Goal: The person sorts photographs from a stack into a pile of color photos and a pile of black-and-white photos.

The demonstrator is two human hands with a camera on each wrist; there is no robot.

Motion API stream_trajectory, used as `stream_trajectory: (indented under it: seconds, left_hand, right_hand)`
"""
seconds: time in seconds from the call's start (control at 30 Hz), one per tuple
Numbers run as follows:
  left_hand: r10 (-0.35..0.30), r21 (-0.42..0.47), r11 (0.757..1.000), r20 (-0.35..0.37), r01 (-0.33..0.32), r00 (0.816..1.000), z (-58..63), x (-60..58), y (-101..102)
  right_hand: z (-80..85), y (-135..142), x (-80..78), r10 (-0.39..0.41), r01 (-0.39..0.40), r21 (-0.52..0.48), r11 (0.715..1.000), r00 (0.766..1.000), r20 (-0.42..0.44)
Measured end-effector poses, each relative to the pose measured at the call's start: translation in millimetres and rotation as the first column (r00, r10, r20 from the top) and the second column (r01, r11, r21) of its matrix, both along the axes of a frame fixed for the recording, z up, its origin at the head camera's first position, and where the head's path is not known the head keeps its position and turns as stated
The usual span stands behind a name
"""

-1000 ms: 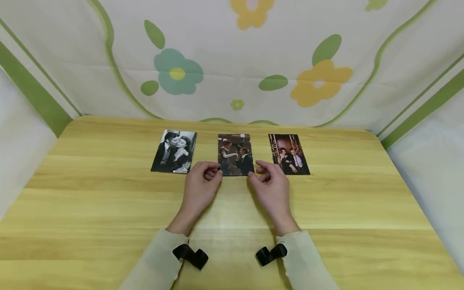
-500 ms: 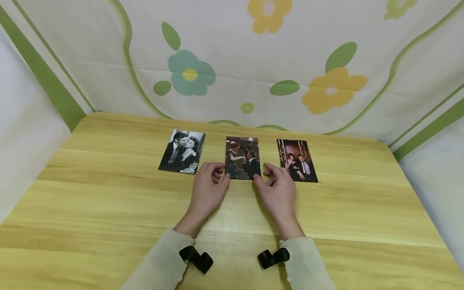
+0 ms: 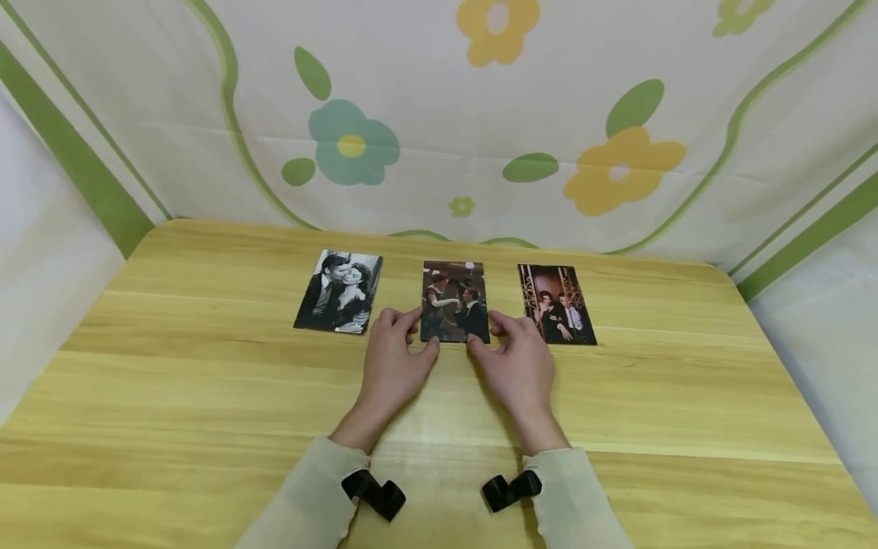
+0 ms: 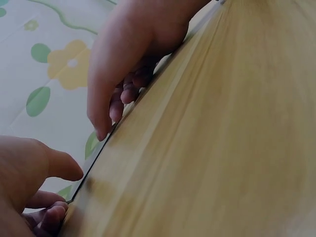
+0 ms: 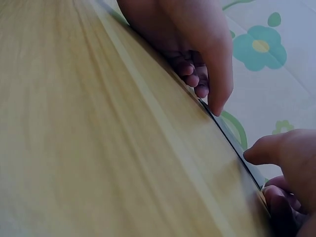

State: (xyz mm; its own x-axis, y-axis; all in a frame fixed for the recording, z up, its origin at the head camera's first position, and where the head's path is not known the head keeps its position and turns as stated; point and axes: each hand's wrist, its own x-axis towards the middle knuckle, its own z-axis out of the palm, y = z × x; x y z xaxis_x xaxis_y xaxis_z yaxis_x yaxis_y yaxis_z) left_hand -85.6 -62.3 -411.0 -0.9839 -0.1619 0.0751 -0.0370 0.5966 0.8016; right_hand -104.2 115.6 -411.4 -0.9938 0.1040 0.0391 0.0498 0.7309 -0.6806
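Nearest me are my pale sleeves [image 3: 305, 496], with a black device [image 3: 373, 494] at each wrist, lying over the bare near part of the worktop [image 3: 686, 396]. Beyond them, my left hand [image 3: 398, 352] and right hand [image 3: 517, 360] each hold a near corner of the middle photo [image 3: 453, 301], thumb and curled fingers lightly pinching it. It lies at the centre of a row; whether its near edge is slightly raised I cannot tell. To its left is the black-and-white photo [image 3: 338, 293], to its right the gate photo [image 3: 557, 305], both apart from it and untouched. I judge the row nearly done: three photos are laid out, and only letting go of this one seems left. Behind hangs the flowered cloth [image 3: 439, 99].
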Motion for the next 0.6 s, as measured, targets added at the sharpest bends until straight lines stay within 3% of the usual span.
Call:
stream_trajectory:
  seconds: [0.27, 0.6]
  left_hand:
    - [0.033, -0.041, 0.999, -0.011, -0.034, 0.999, -1.3, 3.2, 0.8]
    - [0.013, -0.044, 0.999, -0.037, -0.015, 0.999, -2.1, 0.9, 4.2]
  right_hand:
    - [-3.2, -3.9, 1.8, 0.016, -0.016, 0.026, 1.0, 1.0, -0.004]
    - [-3.0, -1.5, 2.2, 0.015, -0.015, 0.042, 0.999, 1.0, -0.016]
